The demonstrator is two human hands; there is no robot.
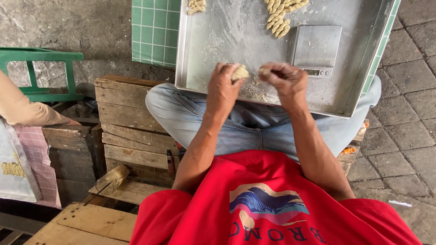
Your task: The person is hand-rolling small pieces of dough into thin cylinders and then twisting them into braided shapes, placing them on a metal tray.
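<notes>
My left hand holds a pale lump of dough over the near part of a large metal tray that rests on my knees. My right hand is closed on a small piece of dough right beside the lump, the two pieces almost touching. Several shaped, ridged dough pieces lie at the tray's far side, and a few more sit at its far left. A small grey digital scale stands on the tray just beyond my right hand.
Flour and crumbs dust the tray bottom. A green chequered surface lies under the tray. A wooden pallet is to my left, with a green frame behind it. Another person's sleeve reaches in at the left. Paving stones lie at right.
</notes>
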